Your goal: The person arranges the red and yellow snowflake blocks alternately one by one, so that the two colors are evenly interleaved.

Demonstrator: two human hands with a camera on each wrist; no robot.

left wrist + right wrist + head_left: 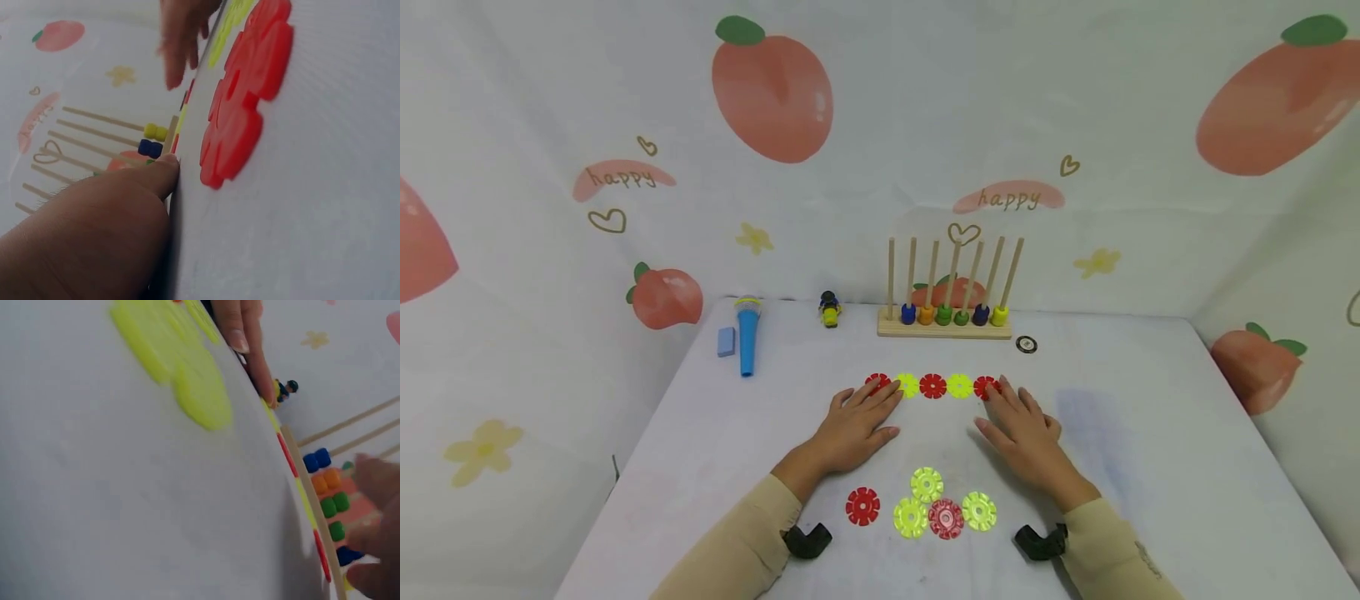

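Across the middle of the table runs a row of flower-shaped plastic discs, red and yellow by turns, with a red disc (933, 386) at its centre. My left hand (853, 429) lies with straight fingers over the row's left end, partly covering the red disc there. At the other end my right hand (1026, 437) touches the last red disc (985, 387) with extended fingers. Nearer me lie several loose discs: a red disc (862, 507) apart on the left, and yellow discs (911, 518) grouped around another red disc (946, 519).
Behind the row stands a wooden peg rack (943, 331) with coloured beads. A small round black-rimmed piece (1026, 344) lies right of it. Farther left are a toy figure (829, 309), a blue toy microphone (747, 337) and a blue block (726, 342).
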